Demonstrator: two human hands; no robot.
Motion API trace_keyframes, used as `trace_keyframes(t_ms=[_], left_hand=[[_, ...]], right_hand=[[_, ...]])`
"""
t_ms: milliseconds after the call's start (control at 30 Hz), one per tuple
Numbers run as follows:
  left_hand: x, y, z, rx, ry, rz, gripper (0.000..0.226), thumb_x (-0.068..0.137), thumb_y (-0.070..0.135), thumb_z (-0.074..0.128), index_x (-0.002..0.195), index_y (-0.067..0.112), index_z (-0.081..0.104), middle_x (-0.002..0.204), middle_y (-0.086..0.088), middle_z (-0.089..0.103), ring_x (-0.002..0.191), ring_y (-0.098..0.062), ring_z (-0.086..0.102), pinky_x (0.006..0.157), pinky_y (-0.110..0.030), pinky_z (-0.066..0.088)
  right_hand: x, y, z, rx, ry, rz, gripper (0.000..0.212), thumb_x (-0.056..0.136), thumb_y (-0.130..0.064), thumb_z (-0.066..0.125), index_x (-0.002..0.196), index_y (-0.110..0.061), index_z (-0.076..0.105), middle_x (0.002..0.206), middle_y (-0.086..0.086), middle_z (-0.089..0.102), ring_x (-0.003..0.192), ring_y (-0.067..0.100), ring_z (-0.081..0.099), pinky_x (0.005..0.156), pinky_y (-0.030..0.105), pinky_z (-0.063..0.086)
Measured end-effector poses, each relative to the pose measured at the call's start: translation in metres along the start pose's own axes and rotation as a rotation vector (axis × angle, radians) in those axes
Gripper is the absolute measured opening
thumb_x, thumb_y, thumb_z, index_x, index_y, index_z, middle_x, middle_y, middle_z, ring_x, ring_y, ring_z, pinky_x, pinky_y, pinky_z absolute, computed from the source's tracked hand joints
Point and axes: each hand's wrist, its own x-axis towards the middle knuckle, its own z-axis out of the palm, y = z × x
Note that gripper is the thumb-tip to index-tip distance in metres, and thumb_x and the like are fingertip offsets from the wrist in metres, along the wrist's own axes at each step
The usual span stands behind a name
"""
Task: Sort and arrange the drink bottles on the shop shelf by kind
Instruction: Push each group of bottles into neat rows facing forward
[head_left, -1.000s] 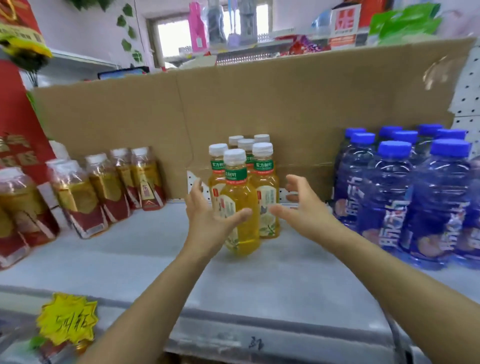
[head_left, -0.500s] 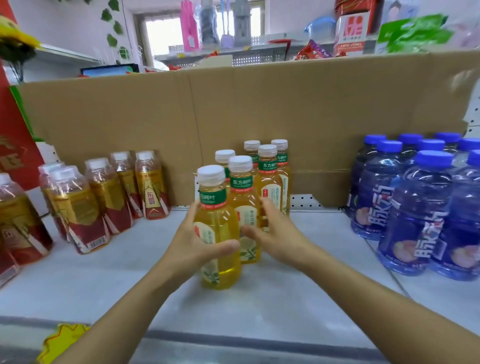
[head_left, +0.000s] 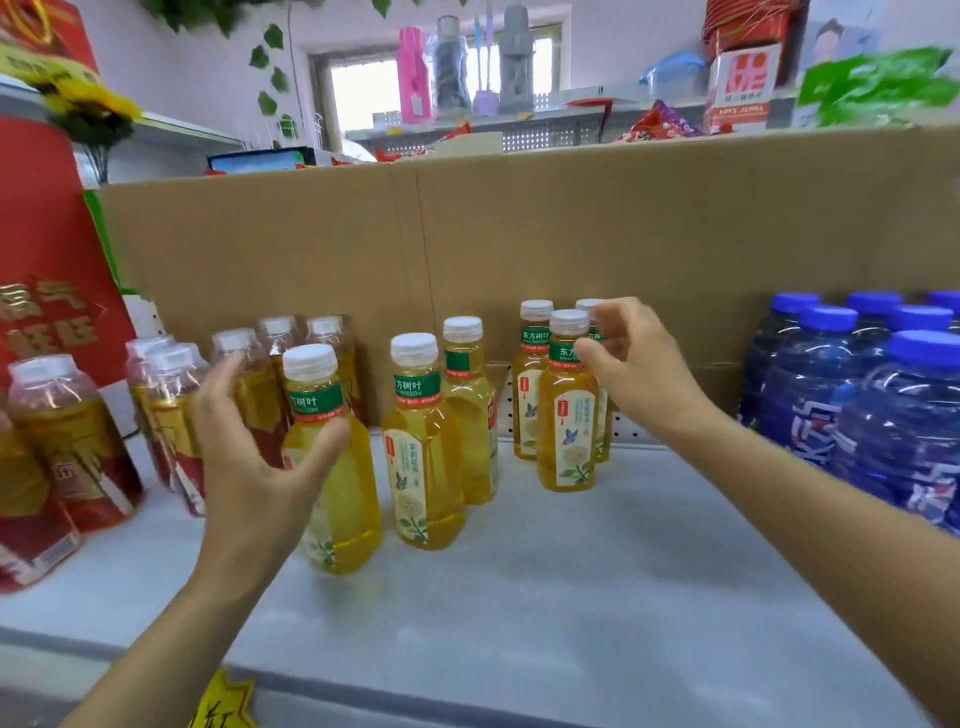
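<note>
A: Status of left hand (head_left: 249, 457)?
B: Against near-left tea bottle (head_left: 343, 493), thumb laid across its front, fingers straight and slightly spread, up beside its neck, in front of red-label bottles (head_left: 72, 441). Standing on shelf (head_left: 571, 597), nearest of the tea group
A: And right hand (head_left: 644, 364)?
B: Farther right, at neck height of three tea bottles (head_left: 566, 415) close to cardboard backing (head_left: 571, 234). Fingers loosely curled, blurred; touching or pinching a neck, cannot tell
A: Rest of the tea?
B: Between both hands, two more bottles (head_left: 426, 457), one behind the other
A: Other kinds?
B: Far right, blue-capped bottles (head_left: 909, 426), well apart from the tea. At near shelf edge, yellow price tag (head_left: 223, 701)
</note>
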Motion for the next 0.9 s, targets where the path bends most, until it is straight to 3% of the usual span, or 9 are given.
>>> trace_keyframes(t_ms=[67, 167, 300, 333, 400, 467, 600, 733, 900], left_hand=[[0.022, 0.036, 0.009, 0.044, 0.035, 0.329, 0.068, 0.087, 0.039, 0.064, 0.147, 0.021, 0.036, 0.145, 0.004, 0.038, 0.137, -0.008, 0.036, 0.116, -0.029, 0.031], [0.063, 0.092, 0.046, 0.25, -0.207, 0.564, 0.053, 0.096, 0.035, 0.052, 0.146, 0.02, 0.043, 0.148, 0.0, 0.042, 0.134, -0.016, 0.044, 0.109, -0.033, 0.039], [0.111, 0.113, 0.098, 0.627, -0.868, 0.193, 0.059, 0.101, 0.025, 0.051, 0.154, 0.032, 0.028, 0.165, -0.001, 0.015, 0.14, -0.027, 0.04, 0.109, -0.042, 0.039], [0.12, 0.112, 0.105, 0.686, -1.017, 0.134, 0.056, 0.101, 0.017, 0.051, 0.152, 0.032, 0.035, 0.163, -0.003, 0.023, 0.136, -0.027, 0.046, 0.107, -0.044, 0.042], [0.131, 0.109, 0.113, 0.731, -1.157, 0.109, 0.047, 0.099, 0.007, 0.051, 0.139, 0.03, 0.053, 0.15, -0.001, 0.044, 0.105, -0.018, 0.067, 0.085, -0.034, 0.054], [0.138, 0.107, 0.12, 0.71, -1.154, 0.123, 0.035, 0.099, 0.013, 0.056, 0.131, 0.027, 0.06, 0.134, -0.002, 0.058, 0.079, -0.01, 0.071, 0.065, -0.024, 0.052], [0.132, 0.101, 0.142, 0.603, -1.01, 0.165, 0.04, 0.096, 0.045, 0.06, 0.127, 0.019, 0.059, 0.088, 0.008, 0.064, 0.07, -0.008, 0.067, 0.056, -0.024, 0.047], [0.122, 0.102, 0.164, 0.552, -0.922, 0.165, 0.042, 0.092, 0.048, 0.064, 0.117, 0.015, 0.061, 0.09, 0.0, 0.067, 0.075, -0.014, 0.068, 0.061, -0.027, 0.057], [0.119, 0.101, 0.173, 0.539, -0.853, 0.127, 0.039, 0.09, 0.048, 0.067, 0.11, 0.015, 0.058, 0.09, -0.002, 0.066, 0.074, -0.016, 0.067, 0.054, -0.024, 0.055]], right_hand=[[0.02, -0.005, 0.001, -0.072, -0.071, 0.01, 0.053, 0.097, -0.028, 0.059, 0.145, -0.017, 0.037, 0.14, 0.006, 0.046, 0.123, 0.019, 0.052, 0.101, 0.043, 0.049], [0.043, -0.009, 0.008, -0.261, -0.237, -0.019, 0.053, 0.101, -0.03, 0.051, 0.15, -0.018, 0.033, 0.15, 0.008, 0.038, 0.131, 0.024, 0.045, 0.103, 0.036, 0.043], [0.053, -0.008, 0.001, -0.356, -0.311, -0.053, 0.043, 0.102, -0.021, 0.05, 0.145, -0.017, 0.045, 0.147, 0.009, 0.044, 0.124, 0.023, 0.05, 0.087, 0.027, 0.042], [0.054, -0.006, -0.003, -0.364, -0.316, -0.059, 0.043, 0.101, -0.022, 0.053, 0.143, -0.017, 0.046, 0.145, 0.009, 0.046, 0.125, 0.024, 0.05, 0.088, 0.028, 0.043], [0.053, -0.003, -0.013, -0.37, -0.305, -0.066, 0.045, 0.099, -0.022, 0.057, 0.142, -0.015, 0.048, 0.143, 0.008, 0.049, 0.127, 0.023, 0.049, 0.09, 0.03, 0.044], [0.052, 0.002, -0.021, -0.377, -0.279, -0.069, 0.047, 0.097, -0.022, 0.059, 0.142, -0.015, 0.048, 0.142, 0.008, 0.051, 0.128, 0.024, 0.049, 0.093, 0.032, 0.044], [0.049, 0.008, -0.028, -0.37, -0.259, -0.076, 0.048, 0.097, -0.024, 0.061, 0.142, -0.014, 0.049, 0.14, 0.008, 0.051, 0.126, 0.024, 0.05, 0.095, 0.034, 0.047], [0.05, 0.009, -0.023, -0.371, -0.24, -0.099, 0.046, 0.097, -0.024, 0.06, 0.141, -0.014, 0.05, 0.138, 0.008, 0.052, 0.123, 0.022, 0.051, 0.088, 0.028, 0.046], [0.049, 0.011, -0.015, -0.379, -0.198, -0.11, 0.045, 0.097, -0.027, 0.06, 0.139, -0.015, 0.051, 0.136, 0.008, 0.05, 0.118, 0.02, 0.05, 0.084, 0.026, 0.043]])
